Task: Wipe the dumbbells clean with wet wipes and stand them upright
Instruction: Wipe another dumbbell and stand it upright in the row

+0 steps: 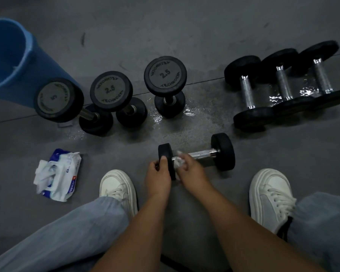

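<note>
On the floor [185,26], beside the blue bin [12,61], wet patches are seen around the three upright dumbbells [111,91] and the three laid at the right [283,81]; one stood on that film could skid or topple against its neighbours. The dumbbell being wiped [223,152] lies on its side at mid-floor, between the shoes [118,189]. Its near head is pinched by the left grip [158,173], fingers curled over the rim. The handle is clasped by the right grip [190,167] through a wet wipe [178,162]. Lifted loosely by that damp handle, it could be dropped onto a shoe.
</note>
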Available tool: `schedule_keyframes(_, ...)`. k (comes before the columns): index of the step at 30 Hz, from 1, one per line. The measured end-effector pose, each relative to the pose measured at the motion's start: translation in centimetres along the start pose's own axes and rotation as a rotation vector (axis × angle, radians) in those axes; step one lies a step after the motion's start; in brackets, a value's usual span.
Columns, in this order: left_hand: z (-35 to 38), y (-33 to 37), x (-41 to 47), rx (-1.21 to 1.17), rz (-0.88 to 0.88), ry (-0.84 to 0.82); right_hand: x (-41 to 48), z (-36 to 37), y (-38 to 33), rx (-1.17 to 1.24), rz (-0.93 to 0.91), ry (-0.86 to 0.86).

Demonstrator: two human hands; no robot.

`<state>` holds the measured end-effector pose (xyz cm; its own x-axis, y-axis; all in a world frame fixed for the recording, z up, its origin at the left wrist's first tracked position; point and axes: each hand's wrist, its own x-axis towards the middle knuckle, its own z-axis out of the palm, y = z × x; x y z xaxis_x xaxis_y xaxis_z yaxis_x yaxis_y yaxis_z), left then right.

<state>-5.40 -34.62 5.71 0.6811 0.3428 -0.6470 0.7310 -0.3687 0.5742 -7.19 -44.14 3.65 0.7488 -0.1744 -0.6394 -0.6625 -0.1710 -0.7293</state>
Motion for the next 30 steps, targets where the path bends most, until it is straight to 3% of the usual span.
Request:
schedule_keyframes(3,-0.1,0.0,0.3,0.027,-0.024,0.001,0.7,-0.9,0.0,0.016,0.043,0.353)
schedule_keyframes(4,-0.1,0.1,0.3,0.033,-0.032,-0.001,0.6,-1.2,0.0,-0.023,0.086,0.384)
schedule_keyframes(6,-0.1,0.2,0.2,0.047,-0.043,0.001,0.3,-1.0,-0.1,-0.088,0.12,0.22)
schedule_keyframes(8,-0.1,0.2,0.2,0.056,-0.039,-0.001,-0.1,-0.6,-0.1,-0.061,0.03,0.059)
schedule_keyframes(9,-0.1,0.1,0.3,0.062,-0.038,-0.002,0.1,-0.7,0.1,-0.01,-0.002,0.101)
schedule_keyframes(12,-0.1,-0.1,0.2,0.051,-0.036,-0.002,0.7,-1.4,0.5,0.054,0.049,0.437)
schedule_keyframes(16,0.0,-0.3,0.2,0.036,-0.036,-0.011,0.1,-1.3,-0.6,-0.111,-0.022,0.216)
schedule_keyframes(18,-0.1,-0.3,0.5,0.006,-0.053,-0.02,0.8,-2.3,-1.3,0.001,-0.025,0.373)
schedule_keyframes(20,-0.2,-0.4,0.8,-0.008,-0.06,-0.022,1.4,-2.8,-1.1,-0.057,-0.016,0.525)
schedule_keyframes(21,-0.2,-0.4,0.8,-0.01,-0.062,-0.021,1.3,-2.7,-1.2,-0.123,-0.031,0.473)
schedule_keyframes(24,0.0,-0.4,0.6,-0.016,-0.077,-0.023,0.4,-0.1,-1.4,-0.099,-0.081,0.084)
schedule_keyframes(26,0.0,-0.4,0.5,-0.012,-0.076,-0.022,0.4,-0.1,-0.7,-0.043,-0.096,0.159)
schedule_keyframes(28,0.0,-0.5,0.4,-0.007,-0.068,-0.009,0.3,-1.4,0.0,-0.194,-0.076,0.335)
schedule_keyframes(30,0.0,-0.5,0.2,0.004,-0.06,0.0,0.2,-2.4,0.6,-0.405,-0.082,0.264)
